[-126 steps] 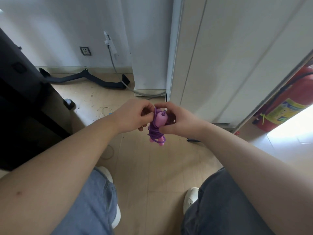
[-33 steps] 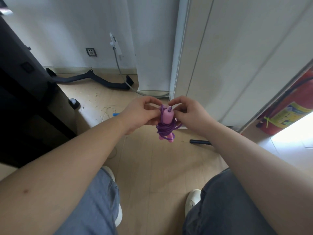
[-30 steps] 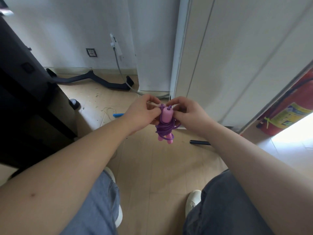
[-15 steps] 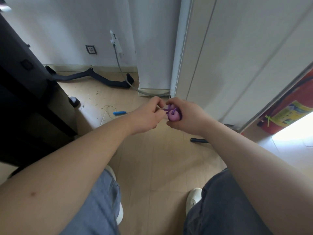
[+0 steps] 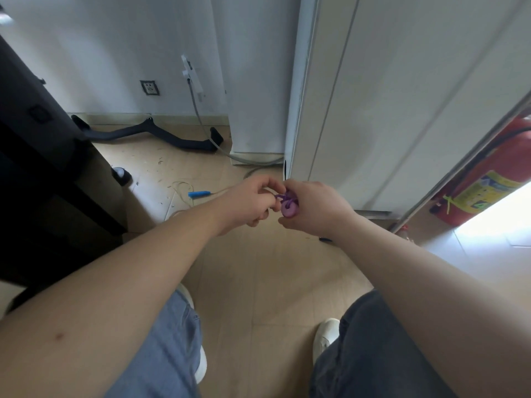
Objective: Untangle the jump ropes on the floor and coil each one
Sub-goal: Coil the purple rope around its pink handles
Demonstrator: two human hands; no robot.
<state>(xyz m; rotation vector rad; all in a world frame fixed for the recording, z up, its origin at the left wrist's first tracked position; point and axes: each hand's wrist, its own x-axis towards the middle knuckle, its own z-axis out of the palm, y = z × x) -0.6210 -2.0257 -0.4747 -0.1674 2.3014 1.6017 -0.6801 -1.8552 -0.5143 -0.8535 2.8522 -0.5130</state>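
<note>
A purple jump rope [image 5: 288, 207] with pink handles is bundled up in front of me above the floor. My right hand [image 5: 314, 208] grips the bundle, and most of it is hidden inside the fist; only a pink handle end and a few purple strands show. My left hand [image 5: 253, 203] pinches a purple strand at the top of the bundle. On the floor behind my left hand lies a second rope [image 5: 179, 193], thin and pale, with a blue handle [image 5: 198, 193].
A black cabinet [image 5: 43, 173] stands at the left. White cupboard panels [image 5: 388, 96] rise straight ahead. A red fire extinguisher [image 5: 488, 179] stands at the right. A black stand [image 5: 149, 135] and a grey cable [image 5: 207, 130] lie by the far wall. My shoes [image 5: 324, 337] are below.
The purple bundle has tipped from hanging upright between both hands to lying in my right fist, handle end toward me. My left hand now pinches a strand at its top.
</note>
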